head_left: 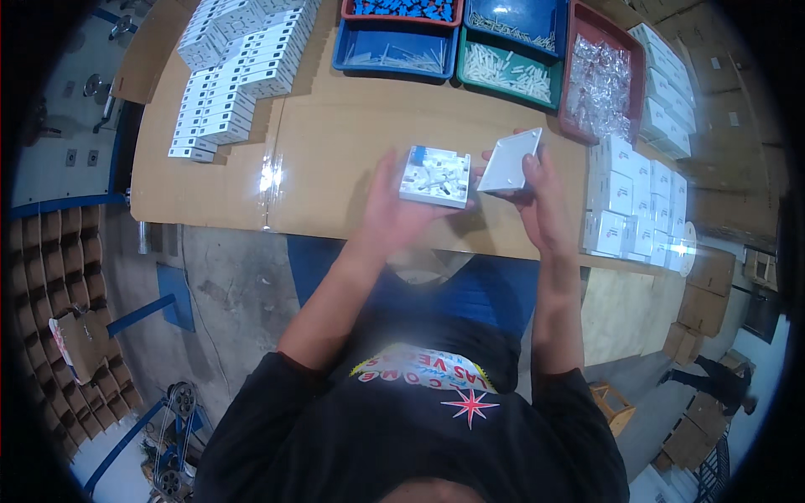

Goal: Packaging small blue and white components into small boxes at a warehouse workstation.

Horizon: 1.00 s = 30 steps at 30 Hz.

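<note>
My left hand [387,210] is wrapped round the side and underside of a small white open box [433,200], held above the near part of the table. Inside it lie several small white pieces and a blue piece at the far left corner. To its right, my right hand [543,197] grips a flat white lid [506,164] by its right edge, thumb on top. The lid is tilted and apart from the box. The fingers under both parts are partly hidden.
The brown table [327,159] bears stacked white boxes [226,105] at the left and more white boxes [616,189] at the right. Along the back stand a blue tray [344,63], a green tray [511,92] of white pieces and a red tray [573,126] of clear bags.
</note>
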{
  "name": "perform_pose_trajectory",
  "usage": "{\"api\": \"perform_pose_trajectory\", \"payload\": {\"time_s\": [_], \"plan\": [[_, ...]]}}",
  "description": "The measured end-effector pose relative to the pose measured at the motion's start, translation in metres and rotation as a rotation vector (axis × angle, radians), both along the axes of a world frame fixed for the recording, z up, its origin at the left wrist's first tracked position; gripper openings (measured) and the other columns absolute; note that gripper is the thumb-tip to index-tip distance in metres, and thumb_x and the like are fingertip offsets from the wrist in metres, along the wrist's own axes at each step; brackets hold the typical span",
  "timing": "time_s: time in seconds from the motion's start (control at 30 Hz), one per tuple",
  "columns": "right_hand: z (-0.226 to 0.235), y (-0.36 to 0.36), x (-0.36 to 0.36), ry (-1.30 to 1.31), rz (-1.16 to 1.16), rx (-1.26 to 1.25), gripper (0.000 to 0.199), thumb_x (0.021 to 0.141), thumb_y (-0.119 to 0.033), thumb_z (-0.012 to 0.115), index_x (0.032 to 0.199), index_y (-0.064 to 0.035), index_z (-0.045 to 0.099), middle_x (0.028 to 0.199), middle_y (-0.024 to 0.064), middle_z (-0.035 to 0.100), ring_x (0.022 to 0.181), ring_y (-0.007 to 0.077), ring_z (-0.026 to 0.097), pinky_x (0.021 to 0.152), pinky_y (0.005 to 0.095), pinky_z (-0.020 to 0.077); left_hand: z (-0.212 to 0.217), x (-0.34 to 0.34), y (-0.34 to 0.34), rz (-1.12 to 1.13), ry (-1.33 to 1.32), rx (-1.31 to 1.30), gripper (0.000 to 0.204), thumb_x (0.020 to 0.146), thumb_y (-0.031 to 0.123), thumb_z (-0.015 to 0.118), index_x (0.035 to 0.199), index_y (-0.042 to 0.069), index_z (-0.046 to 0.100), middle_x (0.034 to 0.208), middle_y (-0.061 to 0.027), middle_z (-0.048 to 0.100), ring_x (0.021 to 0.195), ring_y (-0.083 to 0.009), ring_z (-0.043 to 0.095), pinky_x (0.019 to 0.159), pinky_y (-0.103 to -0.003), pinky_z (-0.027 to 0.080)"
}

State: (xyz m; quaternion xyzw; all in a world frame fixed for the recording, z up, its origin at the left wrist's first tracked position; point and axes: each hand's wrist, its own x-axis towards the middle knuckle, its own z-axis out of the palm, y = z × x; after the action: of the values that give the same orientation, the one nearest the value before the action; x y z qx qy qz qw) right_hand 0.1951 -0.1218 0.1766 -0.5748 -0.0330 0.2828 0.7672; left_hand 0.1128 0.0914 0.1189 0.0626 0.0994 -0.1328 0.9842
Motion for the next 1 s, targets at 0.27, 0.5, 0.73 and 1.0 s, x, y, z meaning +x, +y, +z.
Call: {"api": "perform_pose_trajectory", "payload": {"time_s": [0.27,0.5,0.73,1.0], "plan": [[0.005,0.003,0.004,-0.145,0.079,-0.089,0.063,0.105,-0.031,0.064,0.159,-0.0115,0.038,0.14,0.0172,0.063,0.122,0.0251,0.066,0.108,0.0421,0.0506,-0.002,0.001,-0.015,-0.03,0.23,0.181,0.062,0.111,0.055,0.037,0.156,0.013,0.045,0.155,-0.0208,0.052,0.141,-0.0437,0.052,0.114,-0.072,0.04],[0.025,0.005,0.007,-0.829,0.586,-0.45,0.096,0.073,-0.008,0.084,0.16,-0.0076,0.042,0.153,0.0175,0.045,0.144,0.035,0.046,0.12,0.0445,0.0382,-0.006,-0.005,-0.022,-0.094,0.178,0.259,0.055,0.112,0.051,0.034,0.152,0.016,0.05,0.149,-0.0153,0.058,0.137,-0.0375,0.057,0.108,-0.063,0.05],[0.035,0.012,0.001,-0.843,0.739,-0.626,0.094,0.071,0.0,0.081,0.157,-0.023,0.05,0.152,0.0146,0.045,0.145,0.0392,0.044,0.12,0.046,0.0402,-0.005,-0.002,-0.029,-0.208,0.258,0.163,0.059,0.11,0.059,0.039,0.149,0.016,0.052,0.139,-0.0144,0.063,0.125,-0.0358,0.066,0.094,-0.058,0.06],[0.028,0.007,0.003,-0.882,0.862,-0.734,0.087,0.077,-0.016,0.087,0.157,-0.0244,0.052,0.157,0.0159,0.042,0.148,0.0405,0.039,0.122,0.048,0.0384,-0.011,-0.007,-0.028,-0.242,0.137,0.082,0.06,0.109,0.058,0.042,0.15,0.014,0.051,0.139,-0.0173,0.063,0.124,-0.0406,0.066,0.098,-0.058,0.059]]}}
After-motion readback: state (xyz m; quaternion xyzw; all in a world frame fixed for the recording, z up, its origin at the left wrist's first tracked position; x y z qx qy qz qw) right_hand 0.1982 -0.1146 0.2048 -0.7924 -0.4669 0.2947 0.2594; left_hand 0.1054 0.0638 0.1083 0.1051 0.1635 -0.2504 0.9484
